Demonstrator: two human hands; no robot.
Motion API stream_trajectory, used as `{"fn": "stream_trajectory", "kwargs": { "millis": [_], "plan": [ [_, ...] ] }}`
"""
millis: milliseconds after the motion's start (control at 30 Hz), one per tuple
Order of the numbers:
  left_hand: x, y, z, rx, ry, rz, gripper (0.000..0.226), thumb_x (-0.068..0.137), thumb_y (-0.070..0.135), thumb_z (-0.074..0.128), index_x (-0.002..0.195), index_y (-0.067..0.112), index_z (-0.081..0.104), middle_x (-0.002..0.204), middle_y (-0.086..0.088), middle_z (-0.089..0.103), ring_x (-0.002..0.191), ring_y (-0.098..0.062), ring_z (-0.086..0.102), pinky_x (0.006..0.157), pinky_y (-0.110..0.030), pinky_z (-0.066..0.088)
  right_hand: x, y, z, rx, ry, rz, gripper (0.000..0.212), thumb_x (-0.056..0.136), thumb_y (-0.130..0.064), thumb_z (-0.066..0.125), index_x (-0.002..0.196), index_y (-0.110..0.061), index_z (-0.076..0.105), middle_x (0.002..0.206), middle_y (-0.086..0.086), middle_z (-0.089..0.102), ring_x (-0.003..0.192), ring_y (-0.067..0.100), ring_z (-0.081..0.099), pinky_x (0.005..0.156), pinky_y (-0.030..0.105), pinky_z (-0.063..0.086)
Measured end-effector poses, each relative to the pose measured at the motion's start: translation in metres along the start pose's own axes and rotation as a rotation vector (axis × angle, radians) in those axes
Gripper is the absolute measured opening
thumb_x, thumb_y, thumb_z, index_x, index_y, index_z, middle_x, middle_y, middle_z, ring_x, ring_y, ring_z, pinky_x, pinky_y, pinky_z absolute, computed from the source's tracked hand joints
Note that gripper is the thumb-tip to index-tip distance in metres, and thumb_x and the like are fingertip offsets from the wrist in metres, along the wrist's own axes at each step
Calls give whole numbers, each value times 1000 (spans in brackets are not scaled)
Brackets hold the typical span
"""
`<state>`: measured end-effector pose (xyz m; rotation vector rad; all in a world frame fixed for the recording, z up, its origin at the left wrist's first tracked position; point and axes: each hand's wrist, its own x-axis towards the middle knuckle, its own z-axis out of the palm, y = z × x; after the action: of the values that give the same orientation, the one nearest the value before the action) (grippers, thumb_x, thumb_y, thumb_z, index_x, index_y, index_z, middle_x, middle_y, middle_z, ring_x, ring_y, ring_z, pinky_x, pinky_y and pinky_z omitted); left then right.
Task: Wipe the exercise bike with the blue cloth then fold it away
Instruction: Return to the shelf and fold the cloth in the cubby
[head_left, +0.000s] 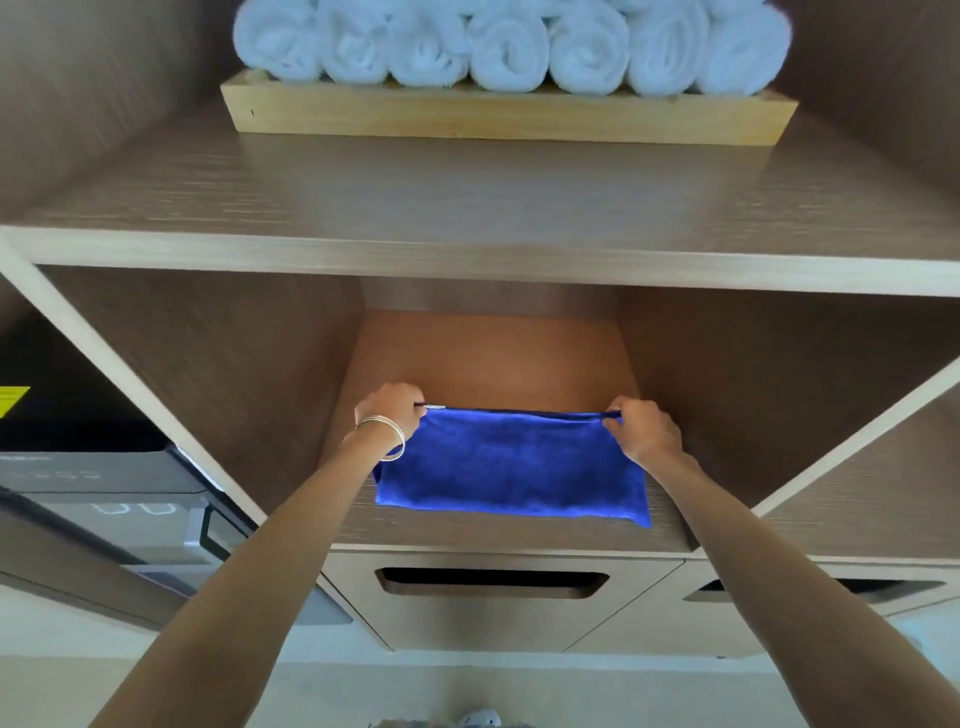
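From my remote seat I see the blue cloth (511, 462) lying folded into a wide band on the cubby shelf (467, 535), its near edge close to the shelf's front edge and its right end reaching almost to the front right corner. The left hand (387, 413), with thin bangles (390, 440) on the wrist, pinches the cloth's far left corner between curled fingers and thumb. The right hand (647, 431) pinches the far right corner the same way, so the far edge is drawn taut between them. Both forearms reach in over the front edge. On the upper shelf (467, 208), toward its back edge, a wooden tray (509, 122) holds a row of rolled white towels (509, 49). Below the cubby sits a drawer (493, 618) with a cut-out slot. A grey appliance (104, 499) stands in the compartment on the left.
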<state>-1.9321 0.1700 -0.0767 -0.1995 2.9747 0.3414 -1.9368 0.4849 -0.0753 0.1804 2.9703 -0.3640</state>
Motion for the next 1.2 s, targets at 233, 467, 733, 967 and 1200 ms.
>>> {"fn": "stream_trajectory", "kwargs": {
  "millis": [233,467,733,967,1200],
  "plan": [
    [2,3,9,-55,124,3,18,95,18,47,103,19,63,112,-6,62,105,-28,54,78,-34,44,3,-12,-4,-25,77,44,26,99,-20,40,119,-9,54,122,15,56,107,37,57,83,41,48],
    [-50,10,46,59,61,334,52,95,42,38,143,24,30,153,1,28,142,-20,22,118,-41,14,-53,-8,39,5,191,-442,48,94,-28,51,138,-11,44,147,14,39,136,31,36,112,43,30],
    [-66,11,70,166,-32,319,59,96,53,22,148,33,1,159,7,-2,147,-18,-6,118,-45,-6,-61,1,71,-217,31,-384,57,97,-50,27,149,-28,13,159,0,9,147,20,2,119,38,2],
    [-83,-15,75,107,55,347,54,97,49,26,147,36,9,159,9,7,147,-15,1,119,-40,-2,-70,2,66,-238,-14,-346,58,96,-53,26,148,-33,11,159,-5,8,147,17,1,117,37,12],
    [-58,-36,53,186,-61,312,49,98,50,19,143,47,2,158,14,-4,145,-14,-14,117,-48,-5,-110,-15,55,-220,44,-350,52,93,-51,38,142,-31,37,148,-3,38,128,25,36,99,37,39]
  ]
}}
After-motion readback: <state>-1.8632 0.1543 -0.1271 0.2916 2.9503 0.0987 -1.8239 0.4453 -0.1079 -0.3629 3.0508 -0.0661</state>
